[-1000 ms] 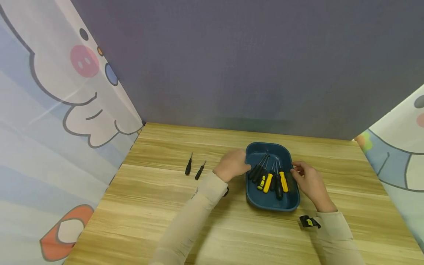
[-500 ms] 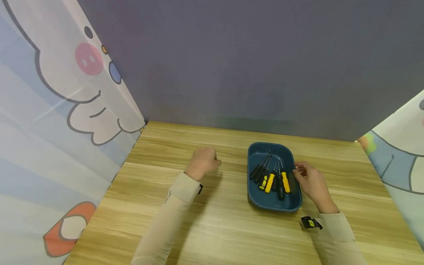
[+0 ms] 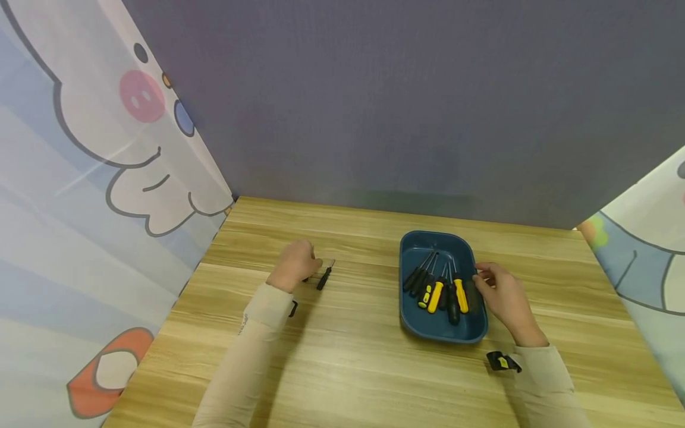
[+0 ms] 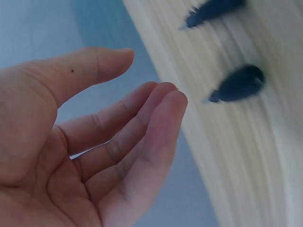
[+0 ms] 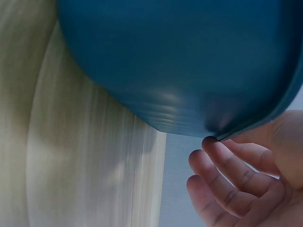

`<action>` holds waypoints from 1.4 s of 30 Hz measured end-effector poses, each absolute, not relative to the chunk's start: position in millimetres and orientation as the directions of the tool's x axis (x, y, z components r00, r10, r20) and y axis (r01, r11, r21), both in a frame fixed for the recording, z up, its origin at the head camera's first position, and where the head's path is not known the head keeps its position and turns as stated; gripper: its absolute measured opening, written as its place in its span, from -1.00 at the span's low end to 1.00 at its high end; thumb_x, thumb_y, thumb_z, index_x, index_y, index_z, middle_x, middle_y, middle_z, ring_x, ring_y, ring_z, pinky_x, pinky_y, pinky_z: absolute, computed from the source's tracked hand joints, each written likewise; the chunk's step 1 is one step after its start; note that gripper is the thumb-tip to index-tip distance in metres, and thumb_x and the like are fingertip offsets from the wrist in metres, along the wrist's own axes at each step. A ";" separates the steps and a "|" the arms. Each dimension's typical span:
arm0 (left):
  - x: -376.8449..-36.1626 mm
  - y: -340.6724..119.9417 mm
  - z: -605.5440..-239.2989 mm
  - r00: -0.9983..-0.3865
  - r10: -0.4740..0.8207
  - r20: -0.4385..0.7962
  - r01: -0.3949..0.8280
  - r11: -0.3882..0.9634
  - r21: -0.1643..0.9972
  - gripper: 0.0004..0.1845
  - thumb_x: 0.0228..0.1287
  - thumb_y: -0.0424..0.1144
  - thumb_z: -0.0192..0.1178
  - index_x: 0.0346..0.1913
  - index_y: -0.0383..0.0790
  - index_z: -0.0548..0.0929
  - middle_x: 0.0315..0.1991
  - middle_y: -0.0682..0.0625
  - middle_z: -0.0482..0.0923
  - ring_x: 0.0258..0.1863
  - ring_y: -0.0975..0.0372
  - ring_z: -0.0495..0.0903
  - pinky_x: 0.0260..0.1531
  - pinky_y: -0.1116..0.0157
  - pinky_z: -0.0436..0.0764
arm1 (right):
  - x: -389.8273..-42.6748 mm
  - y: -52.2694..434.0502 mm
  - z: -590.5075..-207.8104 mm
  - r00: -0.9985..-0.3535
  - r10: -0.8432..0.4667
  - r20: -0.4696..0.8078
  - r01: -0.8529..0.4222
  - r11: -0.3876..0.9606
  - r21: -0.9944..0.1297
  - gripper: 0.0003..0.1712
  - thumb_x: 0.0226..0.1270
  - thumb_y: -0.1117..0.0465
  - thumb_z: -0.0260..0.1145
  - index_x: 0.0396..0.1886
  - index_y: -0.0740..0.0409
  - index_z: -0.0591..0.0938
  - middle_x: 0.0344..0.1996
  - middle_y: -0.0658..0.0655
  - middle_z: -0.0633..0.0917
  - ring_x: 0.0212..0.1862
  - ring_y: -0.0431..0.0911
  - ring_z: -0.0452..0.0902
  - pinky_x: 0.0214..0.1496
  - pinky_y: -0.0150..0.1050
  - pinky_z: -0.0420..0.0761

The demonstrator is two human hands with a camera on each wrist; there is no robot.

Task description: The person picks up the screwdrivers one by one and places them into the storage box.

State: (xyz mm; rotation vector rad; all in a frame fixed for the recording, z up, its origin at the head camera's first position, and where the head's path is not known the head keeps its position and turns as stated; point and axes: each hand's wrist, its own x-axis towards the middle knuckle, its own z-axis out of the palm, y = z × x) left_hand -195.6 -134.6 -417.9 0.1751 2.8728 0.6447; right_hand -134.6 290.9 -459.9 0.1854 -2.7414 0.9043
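Left hand (image 3: 293,266) sits on the wooden table (image 3: 342,368) well to the left of the blue tray (image 3: 428,324), fingers loose and apart, gripping nothing (left wrist view shows the palm open, fingertips (image 4: 165,97) short of the tools). Two small black screwdrivers lie left of the tray: one (image 3: 324,277) just beside the hand on its tray side, the other (image 4: 237,83) mostly hidden under the hand in the head view. Right hand (image 3: 503,297) is at the tray's right rim, fingers relaxed, one fingertip (image 5: 210,142) touching the rim edge, no grip. Inside the tray: a bunch of black and yellow-handled screwdrivers (image 3: 440,288), tips toward the far wall.
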 end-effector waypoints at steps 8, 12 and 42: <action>-201.6 -150.6 -433.7 -0.976 0.083 -0.202 -0.011 0.906 0.423 -0.50 0.32 -0.27 0.33 -0.74 -0.13 0.35 -0.85 0.12 0.16 -0.86 0.34 0.13 -0.82 0.41 0.20 | -132.3 290.9 -460.0 -0.962 -0.042 0.270 -0.195 0.797 -0.572 -0.67 0.41 0.39 0.25 0.10 0.47 0.57 -0.21 0.40 0.69 -0.22 0.28 0.64 -0.25 0.17 0.63; -203.8 -151.1 -440.1 -0.977 0.063 -0.201 -0.019 0.924 0.381 -0.67 0.27 -0.23 0.39 -0.51 -0.23 0.46 -0.72 0.05 0.29 -0.79 0.30 0.24 -0.76 0.39 0.29 | -132.3 291.1 -460.8 -0.960 -0.041 0.276 -0.198 0.800 -0.567 -0.68 0.41 0.38 0.26 0.09 0.46 0.57 -0.22 0.38 0.69 -0.22 0.27 0.64 -0.25 0.17 0.62; -215.0 -140.8 -435.1 -0.964 0.100 -0.248 -0.016 0.904 0.427 -0.50 0.21 -0.20 0.35 -0.75 -0.09 0.28 -0.78 0.13 0.14 -0.79 0.33 0.11 -0.76 0.40 0.17 | -135.0 291.4 -461.9 -0.959 -0.043 0.280 -0.199 0.808 -0.555 -0.68 0.41 0.37 0.27 0.09 0.46 0.58 -0.23 0.37 0.70 -0.23 0.26 0.65 -0.25 0.17 0.62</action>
